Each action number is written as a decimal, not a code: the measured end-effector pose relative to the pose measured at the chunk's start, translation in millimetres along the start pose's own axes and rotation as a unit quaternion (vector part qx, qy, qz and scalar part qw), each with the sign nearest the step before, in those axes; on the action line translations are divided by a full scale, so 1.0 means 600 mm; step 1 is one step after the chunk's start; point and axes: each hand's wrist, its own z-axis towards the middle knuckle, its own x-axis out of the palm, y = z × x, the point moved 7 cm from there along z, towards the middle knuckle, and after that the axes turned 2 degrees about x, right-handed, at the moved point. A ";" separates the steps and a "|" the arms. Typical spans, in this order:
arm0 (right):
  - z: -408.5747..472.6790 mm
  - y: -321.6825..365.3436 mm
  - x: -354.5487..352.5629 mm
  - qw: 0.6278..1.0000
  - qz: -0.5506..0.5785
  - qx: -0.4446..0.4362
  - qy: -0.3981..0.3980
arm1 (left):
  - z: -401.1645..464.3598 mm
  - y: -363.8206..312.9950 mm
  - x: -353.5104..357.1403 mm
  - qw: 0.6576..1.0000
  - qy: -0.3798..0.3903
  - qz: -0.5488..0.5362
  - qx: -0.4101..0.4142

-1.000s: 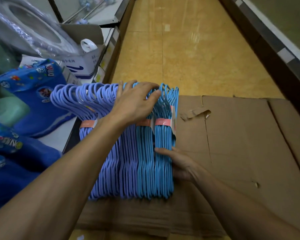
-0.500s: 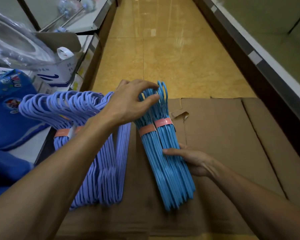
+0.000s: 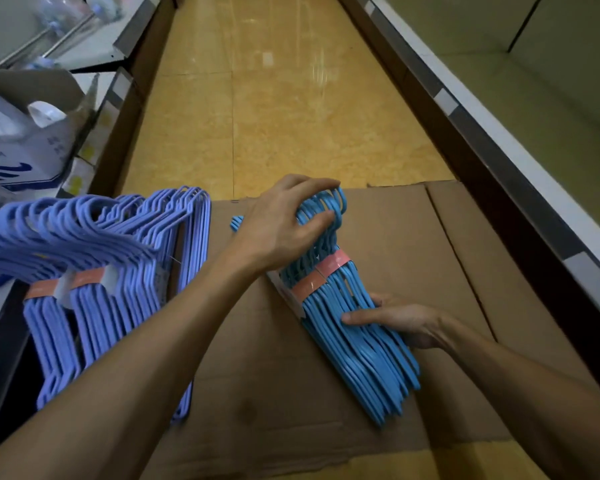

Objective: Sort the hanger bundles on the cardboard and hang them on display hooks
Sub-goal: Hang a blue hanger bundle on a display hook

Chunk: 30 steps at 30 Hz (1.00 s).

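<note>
blue hanger bundles [image 3: 354, 327] shifted farther right of purple bundles [image 3: 94, 271] | left hand [image 3: 281, 226] grip on hooks | right hand [image 3: 399, 322] grip on bodies

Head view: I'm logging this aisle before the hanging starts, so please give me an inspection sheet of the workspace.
Surface: flattened cardboard on a yellow tiled floor.
Job's things: sky-blue hanger bundles with pink bands, lying slanted on the cardboard; purple hanger bundles apart to the left, overhanging the cardboard's left edge.
Clutter: white printed box on the left shelving.
Grippers: left hand grips the hook ends of the sky-blue bundles; right hand holds their lower part.
Cables: nothing seen.
Surroundings: shelf unit along the right; display hooks not seen.
</note>
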 end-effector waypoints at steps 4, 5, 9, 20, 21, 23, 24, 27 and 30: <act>-0.002 -0.002 -0.006 1.000 -0.027 0.002 -0.016 | 0.003 -0.003 0.002 1.000 0.000 0.000 0.003; -0.003 -0.001 -0.007 0.999 -0.044 -0.004 -0.019 | 0.004 -0.004 0.004 1.000 0.003 0.002 0.004; -0.014 0.016 0.004 0.990 -0.126 -0.057 -0.036 | 0.012 -0.007 0.010 1.000 0.011 0.004 0.004; -0.018 0.017 0.072 0.855 -0.361 -0.039 -0.370 | 0.023 -0.014 0.020 1.000 0.011 -0.005 -0.008; -0.017 0.016 0.078 0.837 -0.368 -0.039 -0.403 | 0.022 -0.013 0.020 1.000 0.008 -0.008 -0.008; -0.012 0.014 0.087 0.803 -0.372 -0.044 -0.464 | 0.019 -0.012 0.020 1.000 -0.003 -0.022 -0.014; -0.009 0.012 0.091 0.790 -0.372 -0.047 -0.486 | 0.017 -0.011 0.019 0.999 -0.013 -0.029 -0.019; -0.004 0.012 0.096 0.763 -0.378 -0.052 -0.522 | 0.009 0.000 0.011 0.995 -0.050 -0.070 -0.046; -0.006 0.017 0.088 0.758 -0.380 -0.053 -0.528 | 0.000 0.026 -0.007 0.978 -0.084 -0.162 -0.104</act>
